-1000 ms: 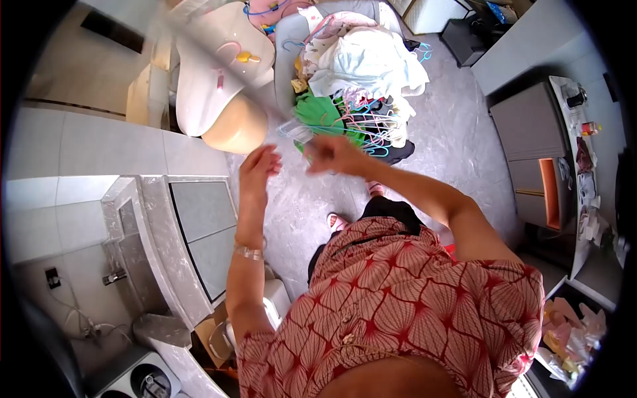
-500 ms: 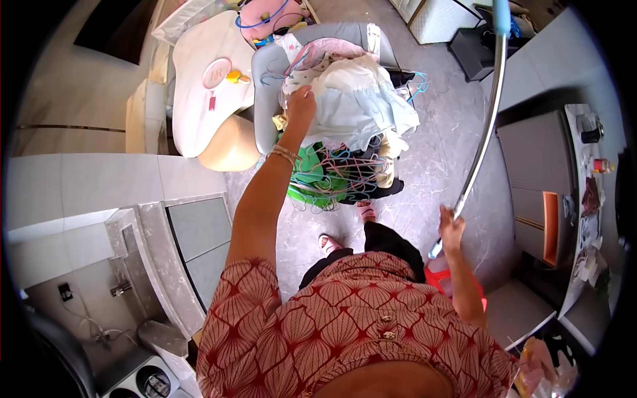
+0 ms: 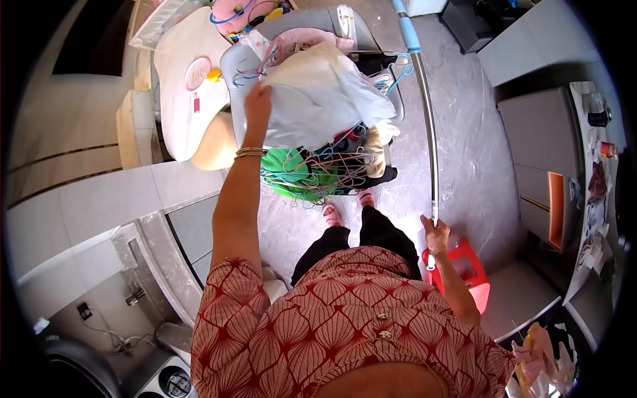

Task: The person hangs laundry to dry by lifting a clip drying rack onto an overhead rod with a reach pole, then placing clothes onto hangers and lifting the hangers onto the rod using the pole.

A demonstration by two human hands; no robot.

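Observation:
My left hand (image 3: 257, 103) is closed on the left edge of a white garment (image 3: 325, 93), which spreads out over the clothes on a grey armchair (image 3: 233, 66). Blue hangers (image 3: 247, 74) lie just beyond that hand. My right hand (image 3: 436, 237) is wrapped round the lower part of a long metal pole (image 3: 428, 126) with a light-blue grip (image 3: 409, 33). The pole stands nearly upright in view, its top running out of frame. In front of the chair sit many tangled hangers (image 3: 335, 169) and a green cloth (image 3: 282, 161).
A red plastic stool (image 3: 474, 282) stands by my right forearm. On the left is a white table (image 3: 174, 126) with a round pink item (image 3: 198, 73). Grey cabinets (image 3: 536, 136) line the right side. A pink bag (image 3: 232, 18) lies at the back.
My left hand has moved left, and the white garment is spread wider. The pole has swung left and straightened in view. More of the red stool shows.

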